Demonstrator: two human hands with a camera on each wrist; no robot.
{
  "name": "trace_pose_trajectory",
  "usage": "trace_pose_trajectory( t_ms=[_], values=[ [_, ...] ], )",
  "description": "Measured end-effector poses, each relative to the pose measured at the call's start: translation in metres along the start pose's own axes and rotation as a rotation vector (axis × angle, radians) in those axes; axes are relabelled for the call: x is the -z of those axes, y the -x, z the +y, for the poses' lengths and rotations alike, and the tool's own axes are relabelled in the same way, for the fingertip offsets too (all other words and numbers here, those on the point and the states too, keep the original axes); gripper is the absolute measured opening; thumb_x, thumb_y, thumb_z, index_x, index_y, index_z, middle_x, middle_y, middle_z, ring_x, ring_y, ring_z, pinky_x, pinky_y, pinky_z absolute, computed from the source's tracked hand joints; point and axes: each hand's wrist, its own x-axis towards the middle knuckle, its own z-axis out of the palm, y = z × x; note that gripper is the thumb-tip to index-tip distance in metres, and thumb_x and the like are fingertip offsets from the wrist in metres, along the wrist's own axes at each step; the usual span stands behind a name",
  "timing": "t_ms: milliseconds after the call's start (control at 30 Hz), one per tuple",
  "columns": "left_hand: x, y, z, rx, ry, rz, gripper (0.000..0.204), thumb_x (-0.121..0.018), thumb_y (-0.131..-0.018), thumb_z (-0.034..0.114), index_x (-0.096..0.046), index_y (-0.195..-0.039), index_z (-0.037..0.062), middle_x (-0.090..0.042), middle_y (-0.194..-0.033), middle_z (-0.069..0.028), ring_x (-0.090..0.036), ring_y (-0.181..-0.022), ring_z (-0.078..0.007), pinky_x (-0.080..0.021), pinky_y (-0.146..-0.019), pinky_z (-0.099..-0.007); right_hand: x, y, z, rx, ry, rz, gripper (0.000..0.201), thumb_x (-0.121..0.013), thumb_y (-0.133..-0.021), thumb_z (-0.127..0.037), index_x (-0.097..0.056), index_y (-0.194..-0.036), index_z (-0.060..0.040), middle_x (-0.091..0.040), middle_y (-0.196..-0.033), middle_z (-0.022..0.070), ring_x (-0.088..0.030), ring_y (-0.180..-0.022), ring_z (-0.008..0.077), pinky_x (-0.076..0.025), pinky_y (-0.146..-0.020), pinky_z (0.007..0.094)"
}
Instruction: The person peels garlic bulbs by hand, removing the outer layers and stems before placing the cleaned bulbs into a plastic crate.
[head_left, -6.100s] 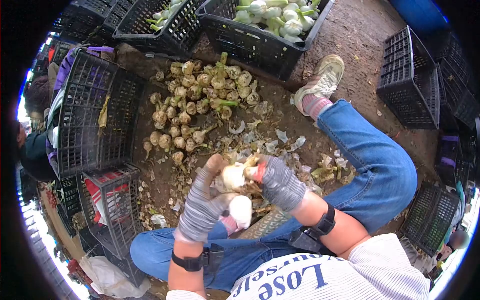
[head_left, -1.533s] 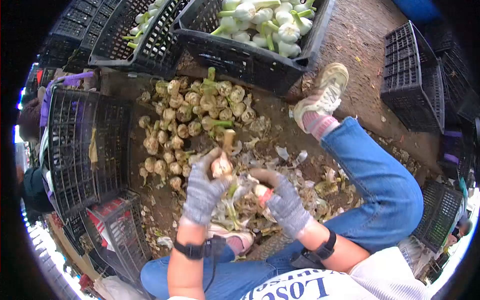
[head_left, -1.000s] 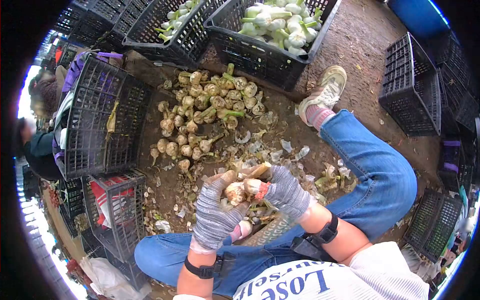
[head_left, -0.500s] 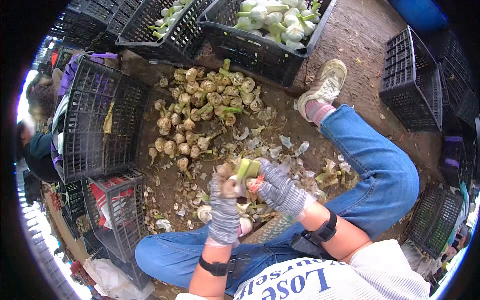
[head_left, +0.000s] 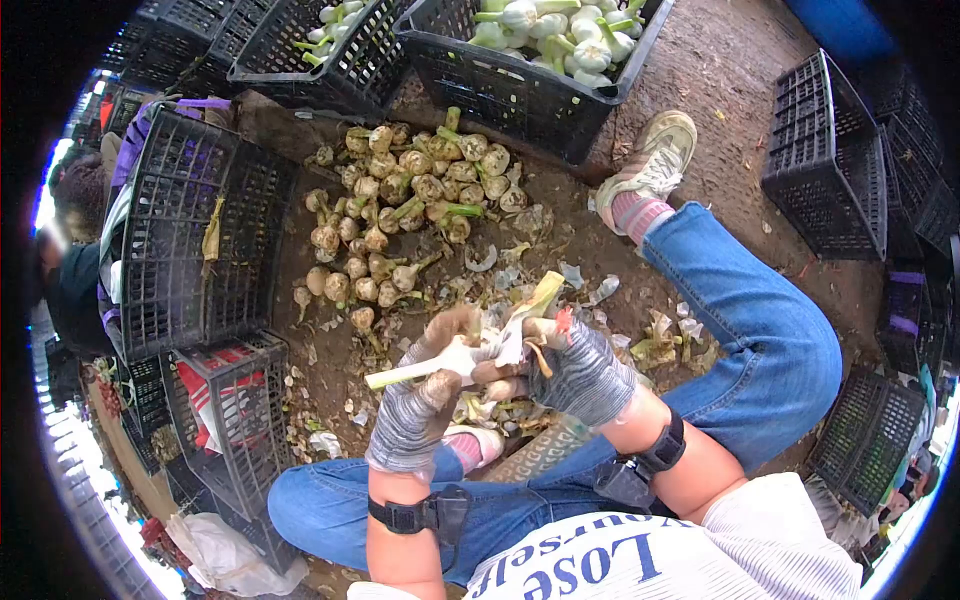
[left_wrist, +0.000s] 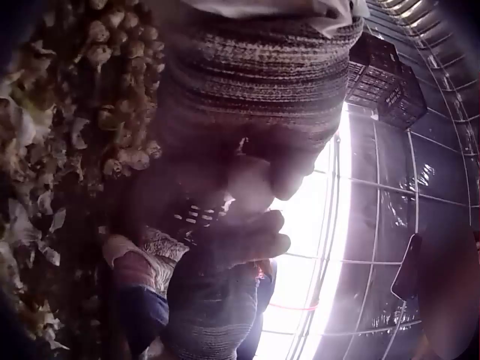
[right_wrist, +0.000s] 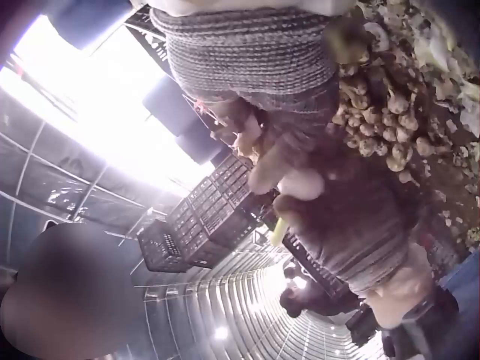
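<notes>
Gloved left hand (head_left: 420, 400) is gripping a fennel bulb (head_left: 455, 357) above the person's lap while the right hand (head_left: 575, 365) is pinching and peeling its outer leaf (head_left: 530, 305). Judged midway: an unpeeled pile (head_left: 400, 210) is waiting on the ground; cleaned white bulbs (head_left: 545, 30) are filling the far black crate (head_left: 520, 95).
</notes>
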Motion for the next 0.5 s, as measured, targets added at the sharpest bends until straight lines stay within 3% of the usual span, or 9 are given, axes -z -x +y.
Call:
trace_pose_trajectory(
  t_ms=[100,133,167,233,267,367,400,433,500],
  values=[
    [0.004,-0.001,-0.004,0.02,0.052,0.067,0.062,-0.071,-0.068,0.038,-0.049,-0.117,0.0065,-0.053,-0.108,-0.0075,-0.054,-0.097,-0.0216,-0.046,-0.081,-0.0331,-0.003,-0.001,0.002,0.056,0.243,0.029,0.032,-0.054,-0.082,-0.028,-0.05,-0.103,-0.0027,-0.058,-0.089,0.0092,-0.059,-0.084,0.022,-0.051,-0.073,0.0351],
    [0.02,-0.005,-0.013,0.058,0.008,0.17,0.06,-0.07,-0.07,0.038,-0.048,-0.116,0.0053,-0.053,-0.107,-0.0068,-0.054,-0.097,-0.0213,-0.045,-0.083,-0.0331,0.001,-0.002,0.002,0.056,0.521,0.139,0.027,-0.053,-0.082,-0.024,-0.05,-0.1,-0.0035,-0.058,-0.09,0.0094,-0.058,-0.082,0.0214,-0.049,-0.074,0.0337],
    [0.027,-0.006,-0.017,0.097,-0.036,0.273,0.059,-0.068,-0.071,0.038,-0.048,-0.115,0.0041,-0.053,-0.106,-0.0061,-0.053,-0.098,-0.021,-0.044,-0.086,-0.0331,0.007,-0.005,0.005,0.054,0.518,0.14,0.027,-0.053,-0.082,-0.024,-0.05,-0.1,-0.0035,-0.058,-0.09,0.0094,-0.058,-0.082,0.0214,-0.049,-0.074,0.0337],
    [0.03,-0.001,-0.02,0.022,-0.05,0.243,0.054,-0.067,-0.073,0.037,-0.048,-0.112,0.0043,-0.054,-0.102,-0.0066,-0.054,-0.097,-0.021,-0.044,-0.087,-0.0346,0.017,-0.012,0.007,0.295,0.226,0.119,0.022,-0.053,-0.083,-0.021,-0.051,-0.097,-0.0052,-0.057,-0.091,0.009,-0.057,-0.082,0.0209,-0.047,-0.075,0.0332],
    [0.029,0.004,-0.018,-0.017,0.004,0.227,0.054,-0.068,-0.072,0.036,-0.048,-0.111,0.0039,-0.055,-0.101,-0.0076,-0.054,-0.097,-0.0216,-0.045,-0.087,-0.0355,0.008,-0.012,-0.008,0.436,0.105,0.01,0.027,-0.058,-0.082,-0.023,-0.05,-0.098,-0.0034,-0.058,-0.089,0.0062,-0.058,-0.081,0.0192,-0.049,-0.071,0.0314],
    [0.026,0.011,-0.009,-0.05,0.079,0.22,0.056,-0.072,-0.069,0.032,-0.047,-0.11,0.0029,-0.055,-0.102,-0.0101,-0.055,-0.096,-0.0234,-0.047,-0.084,-0.0367,0.0,-0.014,-0.034,0.604,0.228,0.242,0.033,-0.059,-0.081,-0.023,-0.046,-0.105,-0.0038,-0.057,-0.093,0.0084,-0.058,-0.083,0.0196,-0.049,-0.073,0.0305],
    [0.027,0.009,-0.01,-0.107,0.059,0.221,0.056,-0.072,-0.07,0.03,-0.046,-0.111,0.0024,-0.055,-0.102,-0.0106,-0.055,-0.097,-0.024,-0.048,-0.084,-0.0365,0.008,-0.019,-0.036,0.579,0.622,0.254,0.04,-0.055,-0.082,-0.021,-0.041,-0.117,-0.0063,-0.054,-0.099,0.0093,-0.056,-0.087,0.0214,-0.046,-0.08,0.0319],
    [0.027,0.008,-0.01,-0.161,0.038,0.223,0.056,-0.072,-0.07,0.029,-0.046,-0.111,0.0019,-0.054,-0.103,-0.0112,-0.055,-0.097,-0.0247,-0.048,-0.083,-0.0362,-0.001,-0.013,-0.023,0.565,0.75,0.298,0.047,-0.062,-0.076,-0.024,-0.043,-0.115,-0.0045,-0.052,-0.103,0.008,-0.055,-0.091,0.0205,-0.043,-0.083,0.0314],
    [0.018,0.006,-0.005,-0.219,-0.002,0.23,0.053,-0.071,-0.071,0.027,-0.047,-0.11,0.0012,-0.055,-0.102,-0.0115,-0.056,-0.094,-0.0235,-0.048,-0.082,-0.0335,0.005,-0.006,-0.014,0.537,1.367,0.133,0.049,-0.067,-0.072,-0.028,-0.047,-0.109,-0.0034,-0.05,-0.108,0.0101,-0.052,-0.096,0.0236,-0.04,-0.087,0.0347]
  ],
)
